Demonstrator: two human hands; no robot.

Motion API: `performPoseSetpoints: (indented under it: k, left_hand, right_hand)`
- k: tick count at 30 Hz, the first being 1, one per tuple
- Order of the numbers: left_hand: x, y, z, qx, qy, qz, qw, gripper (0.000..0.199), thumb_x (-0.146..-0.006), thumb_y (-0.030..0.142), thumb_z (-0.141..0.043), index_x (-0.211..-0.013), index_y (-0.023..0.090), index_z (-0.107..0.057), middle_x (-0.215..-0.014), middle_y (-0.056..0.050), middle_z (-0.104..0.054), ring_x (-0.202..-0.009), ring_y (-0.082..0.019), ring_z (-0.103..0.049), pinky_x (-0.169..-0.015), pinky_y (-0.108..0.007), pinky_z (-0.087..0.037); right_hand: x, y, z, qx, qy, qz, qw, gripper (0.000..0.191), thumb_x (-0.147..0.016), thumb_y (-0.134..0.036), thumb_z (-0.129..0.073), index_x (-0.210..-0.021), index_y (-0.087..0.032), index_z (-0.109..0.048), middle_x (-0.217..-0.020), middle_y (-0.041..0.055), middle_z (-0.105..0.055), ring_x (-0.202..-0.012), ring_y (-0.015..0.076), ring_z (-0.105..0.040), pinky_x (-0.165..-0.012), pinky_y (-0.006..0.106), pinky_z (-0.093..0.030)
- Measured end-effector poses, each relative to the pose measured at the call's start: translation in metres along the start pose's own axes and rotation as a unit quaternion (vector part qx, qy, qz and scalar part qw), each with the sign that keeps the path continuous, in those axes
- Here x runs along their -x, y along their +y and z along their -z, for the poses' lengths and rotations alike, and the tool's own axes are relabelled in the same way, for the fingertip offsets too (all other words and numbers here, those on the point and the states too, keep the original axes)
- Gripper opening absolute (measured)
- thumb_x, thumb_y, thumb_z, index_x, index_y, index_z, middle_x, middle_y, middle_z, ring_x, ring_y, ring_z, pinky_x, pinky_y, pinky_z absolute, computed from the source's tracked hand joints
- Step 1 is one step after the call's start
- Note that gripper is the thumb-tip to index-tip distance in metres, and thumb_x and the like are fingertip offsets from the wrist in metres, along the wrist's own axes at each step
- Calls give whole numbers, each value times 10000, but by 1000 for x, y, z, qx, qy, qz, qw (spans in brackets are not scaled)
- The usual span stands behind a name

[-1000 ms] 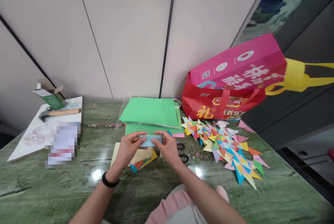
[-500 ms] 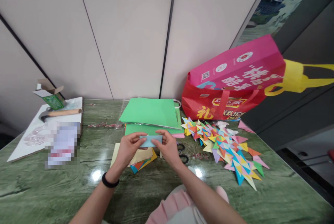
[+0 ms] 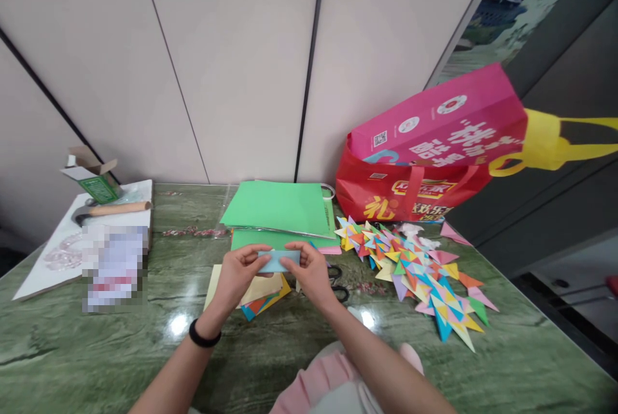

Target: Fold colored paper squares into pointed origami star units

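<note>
A small light blue folded paper (image 3: pixel 277 261) is held level between my two hands, above the table. My left hand (image 3: pixel 240 270) pinches its left end, thumb on the near face and fingers behind. At the right end my right hand (image 3: pixel 311 270) grips it the same way. Below my hands lie cream paper sheets (image 3: pixel 217 279) with orange, blue and yellow ones partly under them. Black-handled scissors (image 3: pixel 340 293) lie just right of my right hand, their blades hidden. Behind my hands is a stack of green paper (image 3: pixel 277 205).
Folded paper stars and points (image 3: pixel 415 272) spread over the right side, before a red and pink bag (image 3: pixel 420 188). On the left, a white board (image 3: pixel 43 272) carries a wooden-handled tool (image 3: pixel 120 208) and an open green box (image 3: pixel 99 187).
</note>
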State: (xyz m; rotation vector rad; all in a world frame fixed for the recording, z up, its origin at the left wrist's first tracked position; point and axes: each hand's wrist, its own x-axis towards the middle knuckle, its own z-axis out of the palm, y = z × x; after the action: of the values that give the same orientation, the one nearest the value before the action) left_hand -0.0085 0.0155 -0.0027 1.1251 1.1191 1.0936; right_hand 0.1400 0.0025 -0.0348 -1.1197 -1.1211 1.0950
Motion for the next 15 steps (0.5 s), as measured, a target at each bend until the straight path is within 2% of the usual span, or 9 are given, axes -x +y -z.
performPoseSetpoints:
  k: [5, 11, 15]
  left_hand:
    - [-1, 0, 1, 3, -7, 1, 1000, 319, -552, 310, -759, -793, 119, -672, -599, 6, -693, -557, -167, -653, -542, -302, -597]
    - [-1, -1, 1, -10, -29, 3, 1000, 275, -591, 277, -733, -807, 119, -671, -608, -2, -698, -577, -170, -656, -545, -301, -598]
    - [0, 0, 1, -3, -35, 4, 999, 275, -593, 261, -732, -818, 116, -667, -615, -5, -704, -596, -173, -658, -536, -290, -597]
  right_hand:
    - [0, 0, 0, 14, -5, 3, 1000, 245, -638, -317, -671, -823, -171, -607, -723, 11, -619, -606, 152, -566, -543, 251, -470]
    - [-2, 4, 3, 70, 7, 20, 997, 195, -693, -334, -623, -782, -164, -654, -663, 9, -611, -535, 123, -487, -488, 225, -378]
    - [-2, 5, 3, 71, 9, 15, 997, 198, -675, -336, -642, -773, -166, -666, -670, 16, -628, -529, 125, -479, -489, 231, -370]
